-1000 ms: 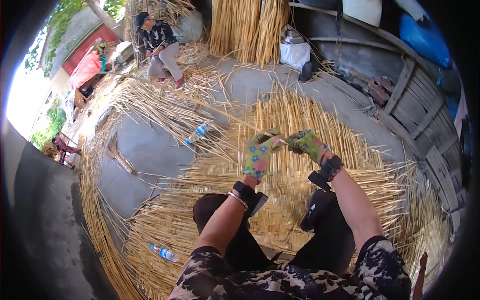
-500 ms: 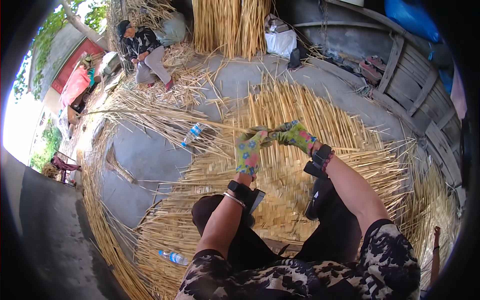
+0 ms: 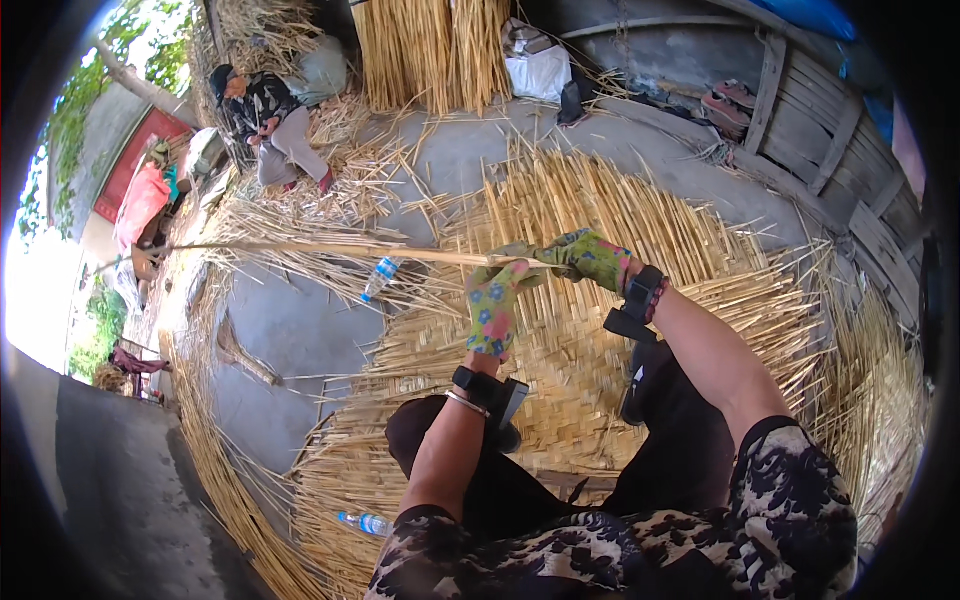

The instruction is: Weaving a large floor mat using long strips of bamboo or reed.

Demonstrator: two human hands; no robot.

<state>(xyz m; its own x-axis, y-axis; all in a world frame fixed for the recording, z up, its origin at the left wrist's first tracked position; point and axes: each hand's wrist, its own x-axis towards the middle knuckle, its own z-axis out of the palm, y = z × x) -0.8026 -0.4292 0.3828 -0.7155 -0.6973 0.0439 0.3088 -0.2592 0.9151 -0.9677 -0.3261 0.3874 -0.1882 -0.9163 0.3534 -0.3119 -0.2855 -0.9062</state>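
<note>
A long pale reed stalk (image 3: 370, 250) stretches from my hands far out to the left, nearly level in the picture. My left hand (image 3: 492, 312), in a flowered green glove, is closed around it near its right end. Just to the right, my right hand (image 3: 597, 262), gloved alike, pinches the stalk's end part, fingers close to the left hand's. Both hands hover over a woven reed mat (image 3: 570, 370), whose unwoven strip ends fan out on the far and right sides. I squat on the mat, a dark shoe showing between the arms.
Loose reeds (image 3: 300, 225) lie at the left, with a water bottle (image 3: 380, 279) beside them. Another bottle (image 3: 365, 523) rests by my left elbow. A person (image 3: 268, 125) sits at the far left. Reed bundles (image 3: 430, 55) stand behind, near a white sack (image 3: 538, 75).
The view has shifted slightly. The reed now lies more level and shows more plainly between my hands, and my right hand has moved slightly right, away from the left.
</note>
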